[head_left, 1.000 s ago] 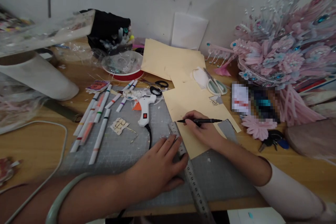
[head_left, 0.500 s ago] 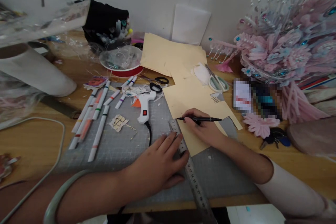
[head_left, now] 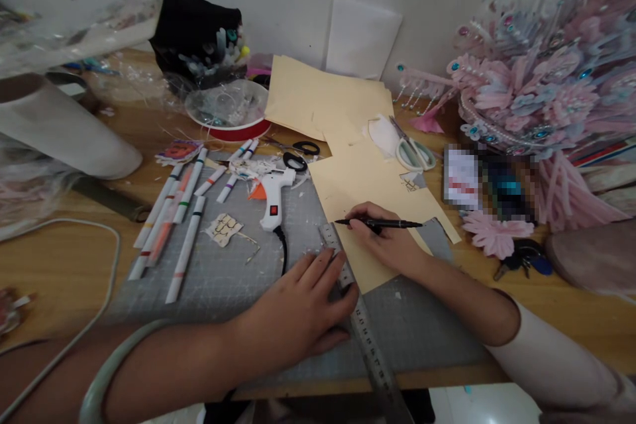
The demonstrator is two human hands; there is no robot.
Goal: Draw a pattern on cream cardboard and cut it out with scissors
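Note:
My left hand lies with its fingers stretched over a steel ruler, pressing it onto the mat along the left edge of a cream paper sheet. The ruler's lower end juts past the table's front edge. In my right hand a black pen is pinched between thumb and fingers. It is held nearly level, its tip pointing left near the ruler's top end. Whether the tip touches the paper I cannot tell. The right hand rests on the sheet.
Left on the grey cutting mat are several markers, a white glue gun and black-handled scissors. Behind the sheet lie more cream paper and pale-green-handled scissors. Keys and a pink beaded headdress stand right.
The camera view has shifted very slightly. Both hands, the ruler and the pen stay almost where they were.

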